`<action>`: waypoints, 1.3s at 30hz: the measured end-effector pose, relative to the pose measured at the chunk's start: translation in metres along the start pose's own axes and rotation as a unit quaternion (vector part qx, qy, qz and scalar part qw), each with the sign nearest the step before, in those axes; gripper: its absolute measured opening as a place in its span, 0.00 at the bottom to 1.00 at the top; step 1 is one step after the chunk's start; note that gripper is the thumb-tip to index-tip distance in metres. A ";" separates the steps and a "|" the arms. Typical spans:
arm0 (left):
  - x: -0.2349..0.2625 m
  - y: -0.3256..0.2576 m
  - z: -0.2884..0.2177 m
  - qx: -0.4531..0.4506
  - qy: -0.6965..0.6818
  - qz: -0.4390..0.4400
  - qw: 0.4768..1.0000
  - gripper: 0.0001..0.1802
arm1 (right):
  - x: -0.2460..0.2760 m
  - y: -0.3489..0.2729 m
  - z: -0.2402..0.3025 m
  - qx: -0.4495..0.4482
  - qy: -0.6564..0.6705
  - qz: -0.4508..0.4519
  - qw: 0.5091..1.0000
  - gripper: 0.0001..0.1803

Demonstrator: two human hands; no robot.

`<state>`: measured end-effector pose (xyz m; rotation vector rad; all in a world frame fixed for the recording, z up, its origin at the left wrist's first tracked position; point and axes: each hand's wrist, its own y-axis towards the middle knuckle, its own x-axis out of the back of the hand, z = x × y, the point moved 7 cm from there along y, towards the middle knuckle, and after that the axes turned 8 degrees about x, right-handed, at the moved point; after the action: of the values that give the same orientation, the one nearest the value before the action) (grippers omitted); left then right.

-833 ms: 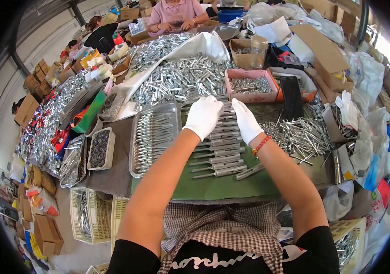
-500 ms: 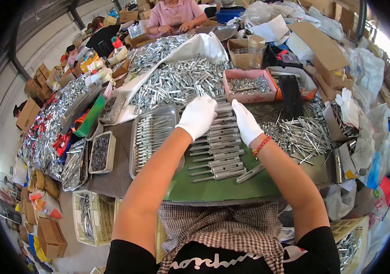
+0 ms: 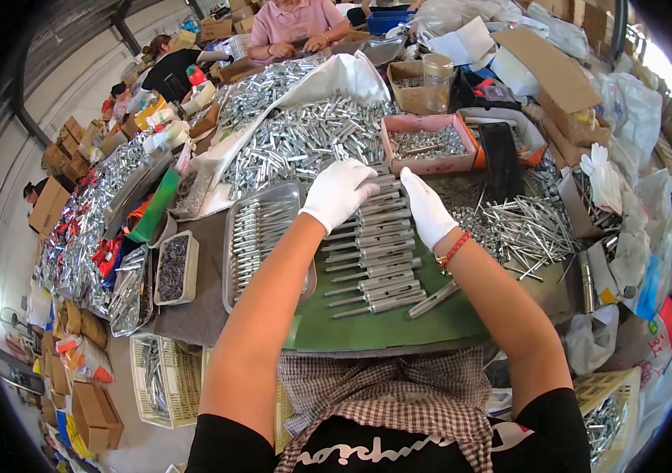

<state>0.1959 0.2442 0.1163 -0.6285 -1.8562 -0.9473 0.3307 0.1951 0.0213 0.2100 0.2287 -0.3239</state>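
A column of grey metal sleeves with thin pins (image 3: 383, 251) lies side by side on the green mat (image 3: 336, 335), the pins pointing left. My left hand (image 3: 338, 195), in a white glove, is at the column's far end, with bent fingers and thumb closed around the left end of a metal sleeve (image 3: 384, 181). My right hand (image 3: 428, 211), also gloved, lies along the right ends of the far sleeves with its fingers straight and nearly flat. One loose sleeve (image 3: 434, 299) lies at an angle beside the near end. Left of the column, a metal tray (image 3: 230, 292) holds a row of pointed pins.
Beyond my hands is a large heap of metal sleeves (image 3: 312, 138). A pink box (image 3: 430, 165) of small parts stands at the far right. Loose long pins (image 3: 529, 232) are piled at the right. A white tub (image 3: 189, 276) stands left. Another person (image 3: 297, 27) sits across the table.
My left thumb shows apart from the forefinger, where the hand looked more tightly curled before. My right hand stays beside the column. The view has shifted slightly.
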 end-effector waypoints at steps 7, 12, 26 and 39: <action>0.002 -0.015 0.001 0.061 0.030 0.008 0.998 0.17 | -0.016 -0.003 0.010 -0.007 -0.019 0.048 0.999 0.29; 0.021 -0.054 -0.031 -0.012 0.025 -0.005 1.000 0.28 | -0.024 -0.009 0.008 -0.067 0.079 0.049 0.993 0.30; -0.018 -0.139 -0.124 0.005 0.060 0.017 0.998 0.31 | -0.017 0.006 -0.010 -0.027 -0.063 0.125 0.990 0.43; 0.001 -0.160 -0.120 0.004 0.022 -0.025 0.999 0.31 | 0.003 -0.147 0.136 0.319 -0.588 0.305 0.677 0.03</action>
<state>0.1370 0.0539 0.0944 -0.5538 -1.8424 -0.9780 0.3092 0.0250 0.1258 0.7058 -1.2709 0.1997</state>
